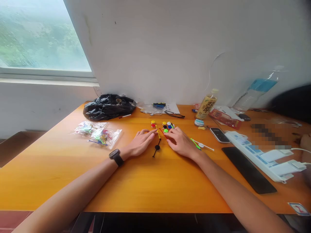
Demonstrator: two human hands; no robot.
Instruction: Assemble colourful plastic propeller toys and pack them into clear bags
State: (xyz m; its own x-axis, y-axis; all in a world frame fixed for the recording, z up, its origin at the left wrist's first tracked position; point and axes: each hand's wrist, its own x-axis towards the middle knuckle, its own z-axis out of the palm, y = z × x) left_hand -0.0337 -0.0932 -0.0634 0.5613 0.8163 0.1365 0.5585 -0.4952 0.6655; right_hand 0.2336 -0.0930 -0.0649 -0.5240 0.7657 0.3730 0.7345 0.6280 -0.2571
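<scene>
A thin yellow plastic stick (159, 133) lies on the table, its lower end meeting a black plastic stick with a round disc (157, 147). My left hand (141, 143), a dark watch on its wrist, rests with fingers stretched out and the tips touching the yellow stick. Opposite it, my right hand (180, 142) has curled fingers closed on a thin red plastic stick (162, 131), partly hidden by them. Just beyond the fingertips sit small coloured discs, including a red disc (153, 125) under a yellow one and a green disc (166, 130).
Clear bags of coloured parts (100, 136) lie left, before a black plastic bag (108, 106). Green and white sticks (200, 145) lie beside my right forearm. Further right are a bottle (206, 105), a phone (219, 135), a power strip (257, 155) and a black pad (247, 170).
</scene>
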